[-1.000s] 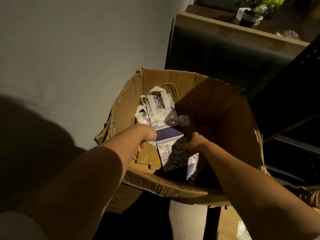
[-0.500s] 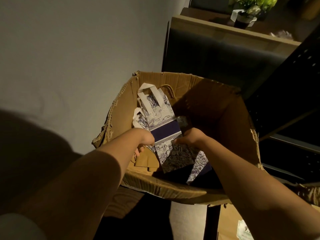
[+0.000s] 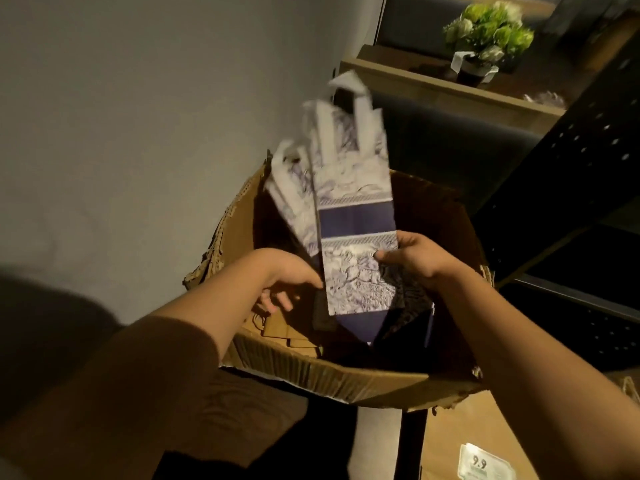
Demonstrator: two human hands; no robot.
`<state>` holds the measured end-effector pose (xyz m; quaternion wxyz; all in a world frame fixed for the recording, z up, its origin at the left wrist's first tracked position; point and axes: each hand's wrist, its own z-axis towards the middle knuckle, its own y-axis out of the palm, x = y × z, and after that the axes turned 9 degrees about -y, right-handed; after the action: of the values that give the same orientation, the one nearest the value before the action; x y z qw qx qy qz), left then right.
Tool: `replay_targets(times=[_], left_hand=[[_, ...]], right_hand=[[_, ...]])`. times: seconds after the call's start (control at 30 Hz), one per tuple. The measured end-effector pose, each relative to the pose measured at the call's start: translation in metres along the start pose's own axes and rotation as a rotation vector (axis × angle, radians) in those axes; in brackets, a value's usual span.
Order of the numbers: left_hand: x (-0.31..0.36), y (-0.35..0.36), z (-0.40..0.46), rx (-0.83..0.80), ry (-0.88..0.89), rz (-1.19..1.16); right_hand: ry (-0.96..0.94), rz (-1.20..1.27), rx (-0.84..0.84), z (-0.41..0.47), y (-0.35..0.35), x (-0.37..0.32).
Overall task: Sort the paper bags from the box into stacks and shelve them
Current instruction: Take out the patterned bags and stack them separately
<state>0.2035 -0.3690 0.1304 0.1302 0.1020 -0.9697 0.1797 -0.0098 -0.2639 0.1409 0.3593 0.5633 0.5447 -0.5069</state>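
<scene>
Above the open cardboard box (image 3: 332, 379), two patterned white-and-purple paper bags (image 3: 353, 216) are held, fanned and blurred; the right hand (image 3: 412, 256) is pinched on their lower edge; the left hand (image 3: 287, 282) is cupped beneath, its grip unclear; brown bags (image 3: 277, 329) are left inside; half a second earlier the bags were lower, within the walls.

The white paper bags with purple print and a dark purple band (image 3: 349, 202), which lay low inside the torn brown cardboard box (image 3: 332, 379) a second ago, now stand lifted above its rim, handles blurred. The right hand (image 3: 412, 258) has risen with them, and the left hand (image 3: 291, 282) has come up beside their lower edge.
</scene>
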Motion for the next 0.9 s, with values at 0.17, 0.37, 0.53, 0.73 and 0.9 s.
replay_targets(times=[0.17, 0.37, 0.53, 0.73, 0.9], left_hand=[[0.018, 0.008, -0.016, 0.05, 0.445, -0.689], [0.04, 0.033, -0.054, 0.083, 0.813, -1.05], [0.039, 0.043, -0.086, 0.391, 0.873, -0.936], [0.047, 0.048, -0.138, 0.6, 0.999, -0.92], [0.047, 0.061, -0.173, 0.652, 1.095, -1.013]], right_hand=[[-0.089, 0.294, 0.09, -0.019, -0.005, -0.013], [-0.177, 0.407, 0.103, -0.048, -0.002, -0.021], [-0.25, 0.44, 0.155, -0.072, -0.006, -0.039], [-0.352, 0.477, 0.156, -0.105, -0.012, -0.073], [-0.433, 0.447, 0.096, -0.133, -0.009, -0.099]])
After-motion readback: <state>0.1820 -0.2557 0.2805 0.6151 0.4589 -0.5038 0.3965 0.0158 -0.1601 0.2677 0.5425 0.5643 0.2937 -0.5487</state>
